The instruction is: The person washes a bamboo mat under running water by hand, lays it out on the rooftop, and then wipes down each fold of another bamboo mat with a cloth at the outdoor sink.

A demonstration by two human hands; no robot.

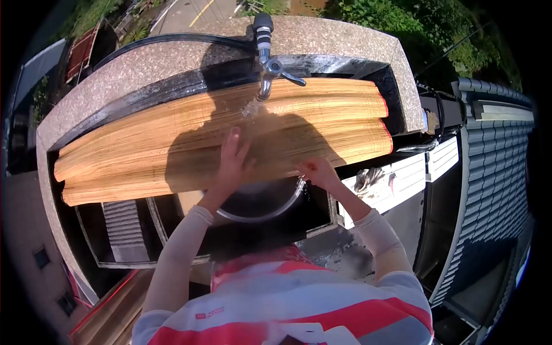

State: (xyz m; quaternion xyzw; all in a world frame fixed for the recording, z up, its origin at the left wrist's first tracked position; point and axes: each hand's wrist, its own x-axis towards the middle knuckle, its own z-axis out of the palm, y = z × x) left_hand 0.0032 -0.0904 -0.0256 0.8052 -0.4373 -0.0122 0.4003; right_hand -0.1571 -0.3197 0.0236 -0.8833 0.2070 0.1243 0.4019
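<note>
A long folded straw mat (126, 146) with red-bound right ends lies across a stone-rimmed trough. My left hand (231, 164) is over the middle of the mat, fingers stretched out, in shadow. At the mat's front edge, my right hand (317, 172) is closed, its thumb and fingers pinching that edge. Beneath the edge shows the rim of a round basin (259, 218), mostly hidden by the mat. Water splashes on the mat under a metal tap (265, 80).
The speckled stone rim (339, 43) surrounds the trough at the back. A black hose (172, 38) runs left from the tap. Dark metal frames stand in front of the mat. On a white ledge (397, 181) at the right lies a crumpled cloth-like thing (370, 181).
</note>
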